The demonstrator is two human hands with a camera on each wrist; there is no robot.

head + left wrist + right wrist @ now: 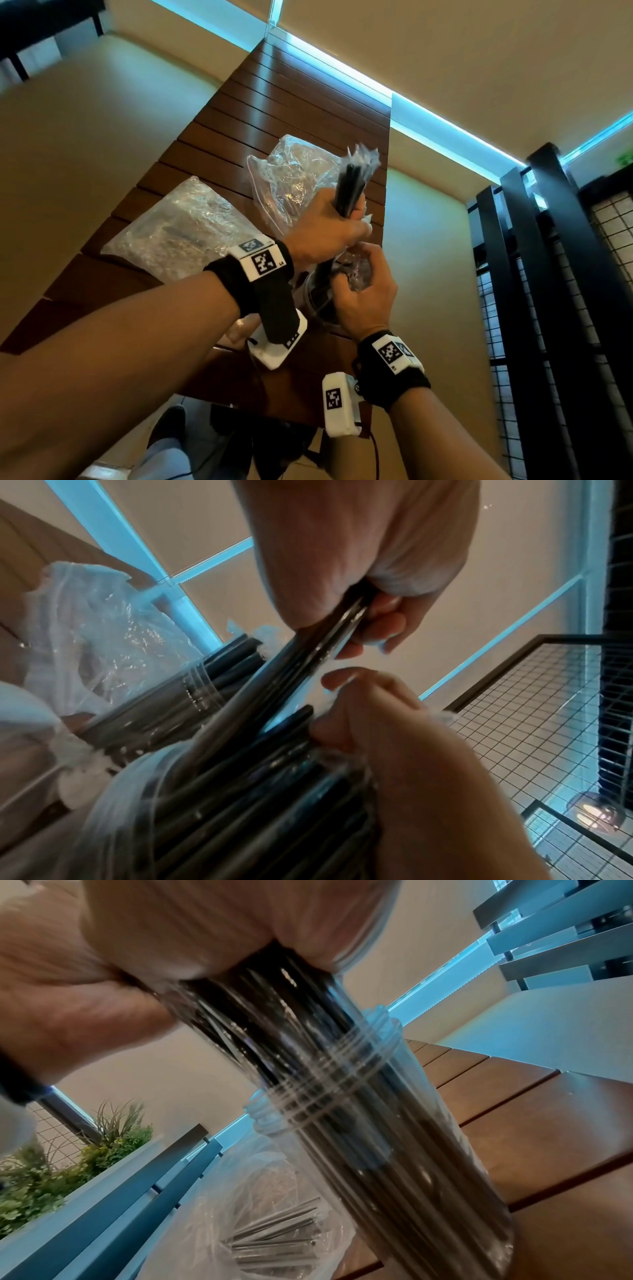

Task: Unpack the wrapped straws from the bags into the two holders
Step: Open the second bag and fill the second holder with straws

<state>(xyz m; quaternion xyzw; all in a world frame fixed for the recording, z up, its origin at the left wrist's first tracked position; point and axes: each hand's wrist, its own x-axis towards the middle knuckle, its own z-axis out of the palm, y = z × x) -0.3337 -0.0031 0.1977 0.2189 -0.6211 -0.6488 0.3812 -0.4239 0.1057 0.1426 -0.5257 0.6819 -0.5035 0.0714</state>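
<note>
My left hand [329, 229] grips a bundle of black wrapped straws [352, 181] around its middle. The bundle's lower ends point down into a clear threaded holder [428, 1150] on the table. My right hand [366, 291] curls round the tops of the straws standing in that holder [317, 301], just below the left hand. In the left wrist view both hands [359, 574] [394, 723] close on straws [291, 674]. A second clear holder [154, 710] with straws stands behind. Two crumpled clear bags [178, 229] [294, 178] lie further back.
The slatted wooden table [274, 102] is narrow, and the holders stand near its right edge. A black wire-mesh partition [548, 308] stands to the right. Green plants [51, 1177] sit beyond the bag [274, 1204] that holds loose straws.
</note>
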